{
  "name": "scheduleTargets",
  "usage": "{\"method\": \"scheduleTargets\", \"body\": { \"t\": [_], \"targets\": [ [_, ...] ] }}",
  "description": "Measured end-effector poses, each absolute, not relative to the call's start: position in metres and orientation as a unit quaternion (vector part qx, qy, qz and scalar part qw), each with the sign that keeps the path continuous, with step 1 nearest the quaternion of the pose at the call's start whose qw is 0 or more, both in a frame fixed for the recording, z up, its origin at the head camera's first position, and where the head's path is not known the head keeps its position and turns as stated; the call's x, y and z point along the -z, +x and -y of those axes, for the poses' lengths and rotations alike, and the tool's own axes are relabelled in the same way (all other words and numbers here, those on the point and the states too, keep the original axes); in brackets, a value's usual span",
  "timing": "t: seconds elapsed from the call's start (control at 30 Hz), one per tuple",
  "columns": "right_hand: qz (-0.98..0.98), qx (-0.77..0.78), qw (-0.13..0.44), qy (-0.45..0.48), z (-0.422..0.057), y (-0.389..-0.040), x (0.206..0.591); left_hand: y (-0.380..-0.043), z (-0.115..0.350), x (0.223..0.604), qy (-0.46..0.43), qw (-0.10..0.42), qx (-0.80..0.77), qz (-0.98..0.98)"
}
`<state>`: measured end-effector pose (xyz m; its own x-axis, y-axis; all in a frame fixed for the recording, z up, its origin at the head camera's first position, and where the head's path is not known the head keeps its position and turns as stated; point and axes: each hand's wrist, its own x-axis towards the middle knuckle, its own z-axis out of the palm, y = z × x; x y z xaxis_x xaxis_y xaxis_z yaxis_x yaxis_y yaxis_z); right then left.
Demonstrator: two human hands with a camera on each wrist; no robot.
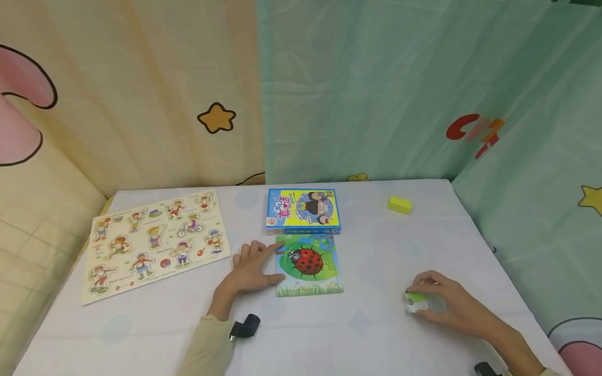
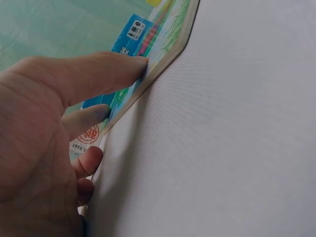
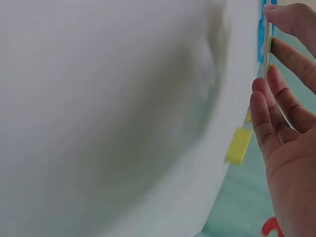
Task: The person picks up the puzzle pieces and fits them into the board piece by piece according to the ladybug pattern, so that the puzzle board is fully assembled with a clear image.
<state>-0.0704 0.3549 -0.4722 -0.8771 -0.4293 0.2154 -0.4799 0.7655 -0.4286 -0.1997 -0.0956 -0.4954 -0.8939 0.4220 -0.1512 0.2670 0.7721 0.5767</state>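
A ladybug jigsaw puzzle (image 1: pixel 307 267) lies flat mid-table. My left hand (image 1: pixel 251 268) rests at its left side, thumb and index finger touching the border with the fingers fairly straight. In the left wrist view, the left thumb (image 2: pixel 106 74) lies over the puzzle's edge. Out to the right, my right hand (image 1: pixel 452 305) pinches a small green-and-white puzzle piece (image 1: pixel 416 302) between thumb and fingers. The right wrist view shows this thin piece (image 3: pixel 268 47) edge-on, so its face is hidden there.
Behind the puzzle lies a blue-and-yellow box (image 1: pixel 302 209). A cream board (image 1: pixel 156 244) with several cartoon figures is on the left. Towards the back right sits a yellow block (image 1: pixel 399 204). Curtains (image 1: pixel 357 83) hang behind the white table (image 1: pixel 314 346).
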Motion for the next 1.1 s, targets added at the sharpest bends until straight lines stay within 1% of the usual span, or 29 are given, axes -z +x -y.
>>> {"method": "scheduleTargets", "body": {
  "t": [0.13, 0.37, 0.57, 0.77, 1.1],
  "targets": [
    [0.93, -0.261, 0.034, 0.257, -0.322, -0.093, 0.467, -0.2, 0.094, 0.495, 0.187, 0.136, -0.282, -0.931],
    [0.929, -0.275, -0.025, 0.248, -0.259, -0.122, 0.466, -0.199, 0.091, 0.494, 0.193, 0.139, -0.282, -0.93],
    [0.937, -0.259, -0.032, 0.232, -0.214, -0.135, 0.468, -0.199, 0.091, 0.492, 0.195, 0.133, -0.281, -0.93],
    [0.948, -0.224, -0.039, 0.223, -0.193, -0.137, 0.475, -0.199, 0.091, 0.493, 0.197, 0.136, -0.277, -0.931],
    [0.957, -0.148, -0.014, 0.25, -0.182, -0.134, 0.478, -0.2, 0.095, 0.496, 0.185, 0.134, -0.279, -0.933]
  ]
}}
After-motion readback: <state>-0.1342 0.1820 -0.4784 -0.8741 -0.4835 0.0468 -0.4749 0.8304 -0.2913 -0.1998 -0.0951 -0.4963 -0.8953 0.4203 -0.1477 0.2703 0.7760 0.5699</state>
